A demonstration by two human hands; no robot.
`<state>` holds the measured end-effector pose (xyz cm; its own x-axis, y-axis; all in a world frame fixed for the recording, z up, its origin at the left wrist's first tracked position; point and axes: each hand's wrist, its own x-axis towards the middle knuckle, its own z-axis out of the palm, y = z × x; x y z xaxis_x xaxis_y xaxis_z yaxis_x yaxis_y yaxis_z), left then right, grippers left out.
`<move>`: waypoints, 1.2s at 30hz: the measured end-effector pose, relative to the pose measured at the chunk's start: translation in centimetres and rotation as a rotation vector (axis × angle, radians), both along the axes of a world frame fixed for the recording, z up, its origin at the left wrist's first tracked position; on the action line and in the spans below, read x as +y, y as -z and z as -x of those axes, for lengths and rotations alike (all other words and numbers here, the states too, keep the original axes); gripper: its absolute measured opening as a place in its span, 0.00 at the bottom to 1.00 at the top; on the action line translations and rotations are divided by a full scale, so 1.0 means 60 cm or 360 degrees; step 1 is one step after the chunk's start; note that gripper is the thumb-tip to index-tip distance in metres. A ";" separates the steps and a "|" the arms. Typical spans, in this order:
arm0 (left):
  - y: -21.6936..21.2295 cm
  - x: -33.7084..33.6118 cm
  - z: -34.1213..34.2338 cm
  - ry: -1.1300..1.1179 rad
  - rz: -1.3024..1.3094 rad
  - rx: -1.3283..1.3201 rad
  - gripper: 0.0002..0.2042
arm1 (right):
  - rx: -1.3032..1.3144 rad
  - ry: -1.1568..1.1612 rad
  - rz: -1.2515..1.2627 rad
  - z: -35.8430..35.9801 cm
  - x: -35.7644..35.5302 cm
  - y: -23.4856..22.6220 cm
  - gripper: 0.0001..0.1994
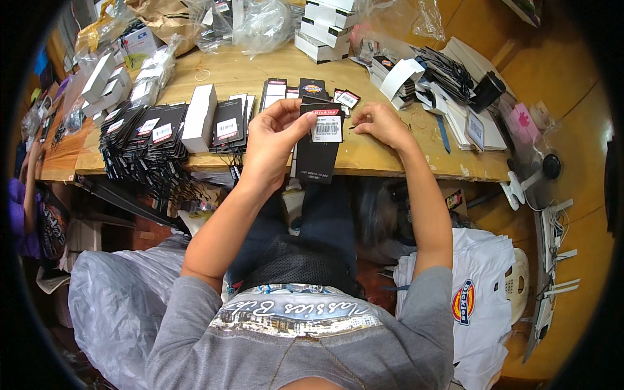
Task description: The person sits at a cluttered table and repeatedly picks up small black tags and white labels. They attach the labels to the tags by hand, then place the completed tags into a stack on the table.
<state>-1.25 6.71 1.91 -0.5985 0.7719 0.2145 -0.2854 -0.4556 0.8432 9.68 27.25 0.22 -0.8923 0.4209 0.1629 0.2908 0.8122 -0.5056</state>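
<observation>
- Yr grey tee [292, 354], nearest head cam.
- Yr L hand [279, 133] pinches black hang tag [316, 158], upper L side, over near edge of table [370, 159]; prob. light, stiff card, hold by edges.
- R hand [383, 125]: fingers curled; can't tell if pinching.

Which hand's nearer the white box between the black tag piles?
Left. The left hand is to the box's right, holding black tags; the right hand is farther right, past those tags.
</observation>
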 end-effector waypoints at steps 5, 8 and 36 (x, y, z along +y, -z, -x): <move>0.011 -0.021 0.002 0.0106 -0.0066 -0.0182 0.08 | -0.0023 0.0012 -0.0083 0.008 0.015 -0.001 0.04; 0.022 -0.028 0.007 0.0148 -0.0023 -0.0220 0.08 | 0.0608 0.0181 0.0525 0.001 0.052 -0.047 0.05; 0.078 -0.037 -0.043 0.0405 0.0093 -0.0338 0.10 | 0.1294 0.0068 0.1766 -0.078 0.071 0.020 0.03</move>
<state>1.30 4.50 -2.74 -0.4114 0.9097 0.0566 -0.5562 -0.2998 0.7751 14.34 31.51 -0.95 -0.6919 0.6961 0.1916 -0.3818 -0.1275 -0.9154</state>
